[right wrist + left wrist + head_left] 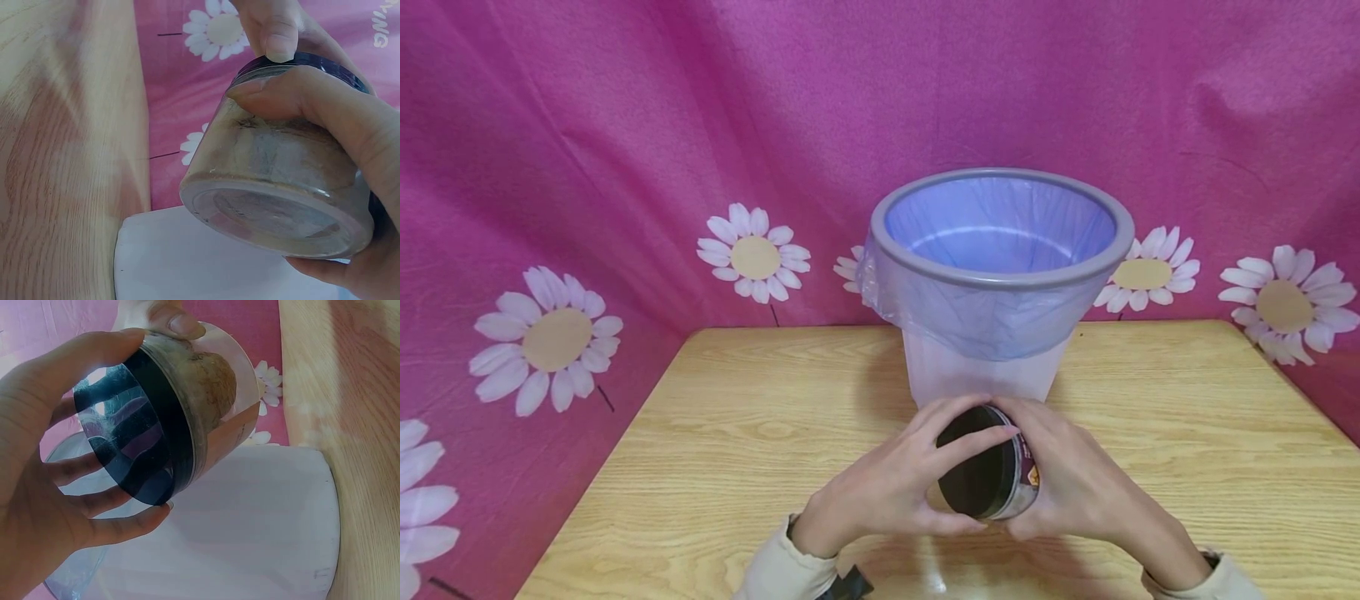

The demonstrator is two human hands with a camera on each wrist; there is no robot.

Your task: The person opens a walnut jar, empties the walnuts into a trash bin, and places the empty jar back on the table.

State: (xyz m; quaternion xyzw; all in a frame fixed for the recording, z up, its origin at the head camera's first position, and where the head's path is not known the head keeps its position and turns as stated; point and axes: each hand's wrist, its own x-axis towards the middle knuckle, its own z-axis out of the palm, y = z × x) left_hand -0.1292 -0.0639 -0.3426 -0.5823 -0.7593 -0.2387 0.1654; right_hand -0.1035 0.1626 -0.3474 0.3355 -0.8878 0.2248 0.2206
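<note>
Both hands hold a clear jar [1000, 479] on its side above the wooden table [737, 433], just in front of the bin. My left hand [895, 487] has its fingers curled round the jar's black lid [134, 437]. My right hand [1075, 483] grips the jar's clear body [275, 181], whose base [269, 219] faces the right wrist camera. Brownish contents [209, 378] show through the wall. A fingertip [181, 324] of the right hand presses on the jar's top edge.
A pale bin [992, 350] with a grey rim [1000, 279] and a bluish plastic liner [1000, 225] stands at the table's back middle. A pink cloth backdrop [625, 125] with white daisies [752, 254] surrounds the table.
</note>
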